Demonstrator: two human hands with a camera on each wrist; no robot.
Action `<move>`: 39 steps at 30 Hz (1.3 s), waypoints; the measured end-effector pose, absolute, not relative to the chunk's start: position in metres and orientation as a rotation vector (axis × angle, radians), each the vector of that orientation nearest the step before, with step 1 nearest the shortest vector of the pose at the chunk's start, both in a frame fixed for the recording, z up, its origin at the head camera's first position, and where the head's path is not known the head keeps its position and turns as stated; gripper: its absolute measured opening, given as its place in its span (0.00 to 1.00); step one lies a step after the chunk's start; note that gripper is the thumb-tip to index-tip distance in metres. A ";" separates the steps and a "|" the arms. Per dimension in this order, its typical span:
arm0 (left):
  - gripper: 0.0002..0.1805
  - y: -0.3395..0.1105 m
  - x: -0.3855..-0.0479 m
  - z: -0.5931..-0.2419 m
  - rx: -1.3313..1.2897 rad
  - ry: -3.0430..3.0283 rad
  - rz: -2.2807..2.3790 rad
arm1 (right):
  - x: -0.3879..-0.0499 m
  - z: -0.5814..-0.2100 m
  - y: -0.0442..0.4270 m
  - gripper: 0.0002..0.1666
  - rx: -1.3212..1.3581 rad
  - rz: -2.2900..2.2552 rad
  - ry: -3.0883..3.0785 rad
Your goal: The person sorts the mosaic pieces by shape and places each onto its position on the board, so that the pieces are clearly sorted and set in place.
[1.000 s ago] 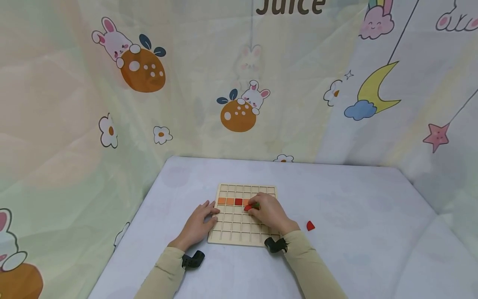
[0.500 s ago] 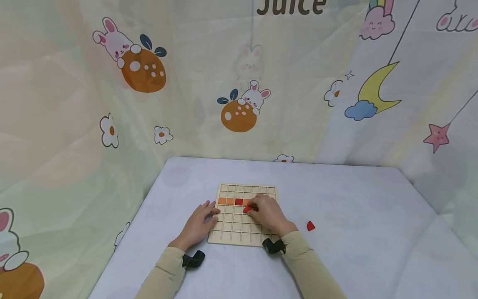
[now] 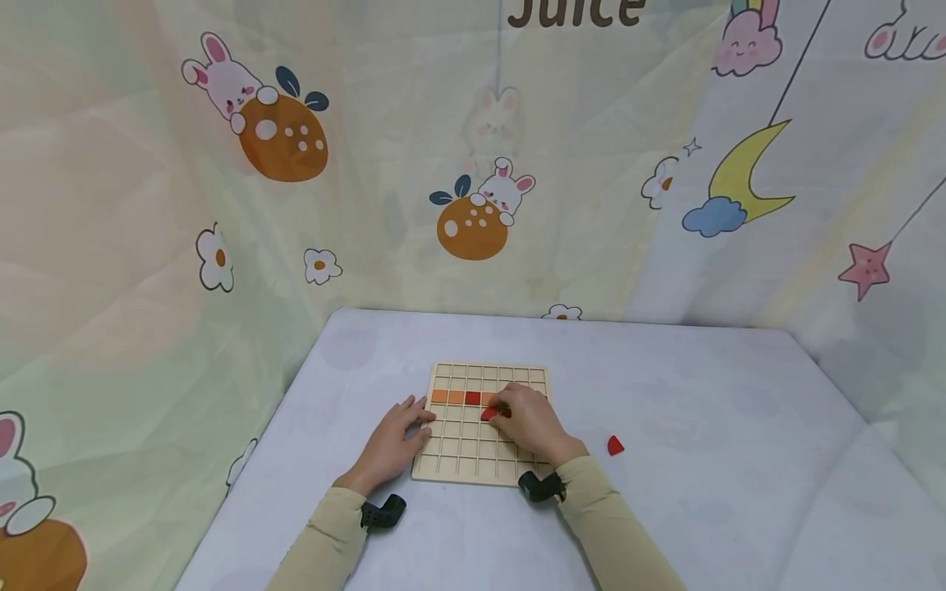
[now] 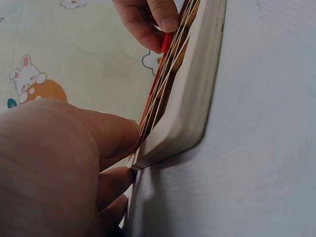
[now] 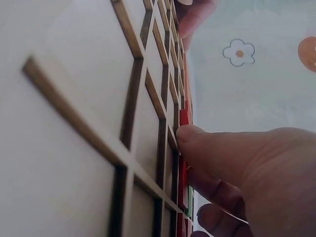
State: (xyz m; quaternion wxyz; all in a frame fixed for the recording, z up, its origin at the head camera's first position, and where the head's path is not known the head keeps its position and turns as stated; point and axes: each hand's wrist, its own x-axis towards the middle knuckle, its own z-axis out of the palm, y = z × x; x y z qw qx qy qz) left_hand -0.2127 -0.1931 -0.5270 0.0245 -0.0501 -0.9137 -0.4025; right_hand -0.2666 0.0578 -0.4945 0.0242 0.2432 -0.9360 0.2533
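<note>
A wooden grid board lies on the white table. Along its left edge rests my left hand, fingers relaxed and fingertips touching the rim; the left wrist view shows this hand against the corner. My right hand is over the board's right half, its thumb and fingers pinching a small red piece at the grid, just below a row of tiles. That row has orange tiles and a dark red square tile. The right wrist view shows a bit of green piece beneath the right fingers.
A loose red fan-shaped piece lies on the table right of the board. A printed cloth backdrop rises behind the table. Black cameras sit on both wrists, including the right wrist camera.
Over the last second the right hand has shifted slightly left and lowered the red piece a little toward the grid. Since half a second ago it has barely moved. The left hand stays put.
</note>
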 end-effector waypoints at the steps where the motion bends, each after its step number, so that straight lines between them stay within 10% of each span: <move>1: 0.11 -0.193 -0.213 -0.527 -0.162 -2.822 -1.244 | -0.267 -0.495 0.058 0.11 0.756 0.777 -2.894; 39: 0.12 -0.195 -0.215 -0.527 -0.167 -2.861 -1.232 | -0.262 -0.478 0.123 0.12 0.463 0.732 -2.963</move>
